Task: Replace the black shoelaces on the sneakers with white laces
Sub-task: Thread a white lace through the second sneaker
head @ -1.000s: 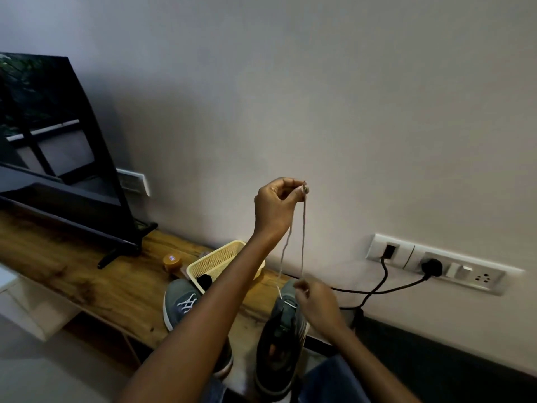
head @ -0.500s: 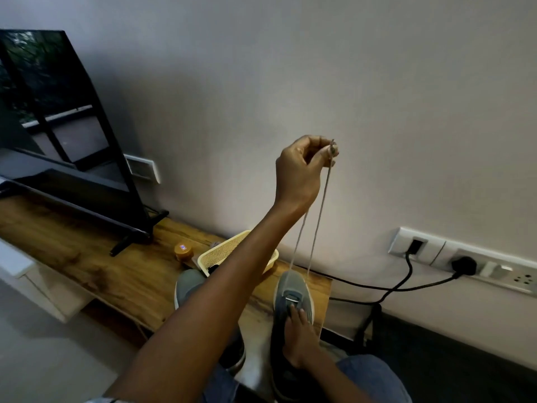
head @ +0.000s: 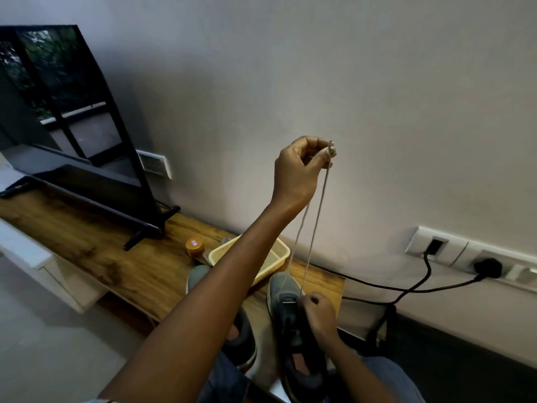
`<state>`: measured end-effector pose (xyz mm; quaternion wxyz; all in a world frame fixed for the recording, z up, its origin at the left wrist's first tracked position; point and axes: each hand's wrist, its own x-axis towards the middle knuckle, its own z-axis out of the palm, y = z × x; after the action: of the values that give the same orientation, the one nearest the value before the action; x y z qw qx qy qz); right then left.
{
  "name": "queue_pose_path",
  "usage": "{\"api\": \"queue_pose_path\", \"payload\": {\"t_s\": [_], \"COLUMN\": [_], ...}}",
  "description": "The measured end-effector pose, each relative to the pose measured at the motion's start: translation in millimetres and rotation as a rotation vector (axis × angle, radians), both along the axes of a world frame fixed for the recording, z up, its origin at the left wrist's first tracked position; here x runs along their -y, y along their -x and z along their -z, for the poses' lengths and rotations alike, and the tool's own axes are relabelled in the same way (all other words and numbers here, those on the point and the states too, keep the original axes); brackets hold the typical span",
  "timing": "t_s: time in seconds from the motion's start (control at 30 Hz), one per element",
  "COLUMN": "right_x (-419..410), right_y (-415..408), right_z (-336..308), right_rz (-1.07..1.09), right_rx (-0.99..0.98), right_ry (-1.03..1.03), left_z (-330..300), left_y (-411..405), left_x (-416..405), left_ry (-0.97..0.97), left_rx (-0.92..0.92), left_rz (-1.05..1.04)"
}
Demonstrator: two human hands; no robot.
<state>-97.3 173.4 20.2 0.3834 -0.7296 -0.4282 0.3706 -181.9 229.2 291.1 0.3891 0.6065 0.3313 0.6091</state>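
Lacing station, right sneaker in work

Left sneaker (head: pixel 200 279) idle; left hand (head: pixel 299 167) pinches both white lace (head: pixel 315 222) ends, raised higher than a second ago, evening the strands; right hand (head: pixel 318 311), now curled round the lace, steadies right sneaker (head: pixel 283 286).

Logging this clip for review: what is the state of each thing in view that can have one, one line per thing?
Left hand: raised, pinching both lace ends.
Right hand: curled at the right shoe's eyelets.
White lace: two strands pulled taut, through the right shoe.
Left shoe: mostly hidden, lacing unclear.
Basket: upright on the shelf.
Television: off.
Wall plugs: plugged in.
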Motion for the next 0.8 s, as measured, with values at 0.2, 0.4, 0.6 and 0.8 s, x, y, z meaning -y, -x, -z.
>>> {"api": "queue_pose_path", "payload": {"t_s": [0.2,0.4,0.6,0.8], "right_x": [-21,-33,-33,-31], "right_y": [-9,-5,-4,-5], "right_z": [12,7,12,11], "right_rz": [-0.124,-0.236,-0.272,-0.311], "right_rx": [0.287,0.417,0.533,0.425], "right_ry": [0.056,0.074,0.107,0.12], "left_z": [-1,-1,-1,-3], "left_y": [7,8,9,8], "left_x": [-3,-6,-9,-8], "left_ry": [0.006,0.007,0.012,0.025], "left_rx": [0.008,0.026,0.049,0.069], "left_rz": [-0.013,-0.006,-0.017,-0.016]}}
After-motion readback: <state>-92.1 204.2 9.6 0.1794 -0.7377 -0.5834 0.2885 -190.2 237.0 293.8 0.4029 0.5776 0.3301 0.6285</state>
